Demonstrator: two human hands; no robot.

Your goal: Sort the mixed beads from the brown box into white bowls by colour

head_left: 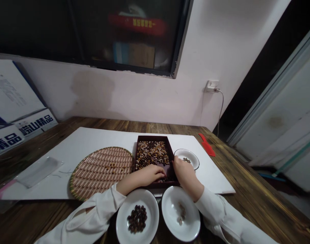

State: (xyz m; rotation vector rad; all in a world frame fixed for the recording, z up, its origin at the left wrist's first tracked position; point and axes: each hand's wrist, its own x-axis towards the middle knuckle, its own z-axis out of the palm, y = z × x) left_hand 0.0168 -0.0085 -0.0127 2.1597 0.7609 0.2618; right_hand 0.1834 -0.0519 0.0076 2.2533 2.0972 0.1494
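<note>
A dark red box holds many small round beads in brown, black, tan and cream. My left hand reaches over its near left part, fingers bent together and tips down by a few beads at the near wall. Whatever is between those fingertips is too small to make out. At the box's right wall is my right hand, closed, its fingertips largely hidden. Just behind it stands a dark-rimmed white bowl with a few beads.
Nearest me are a white bowl of dark brown beads and another white bowl with pale beads. A woven tray with several yellowish beads lies left. A clear plastic tray, red brush-like tool and white board are around.
</note>
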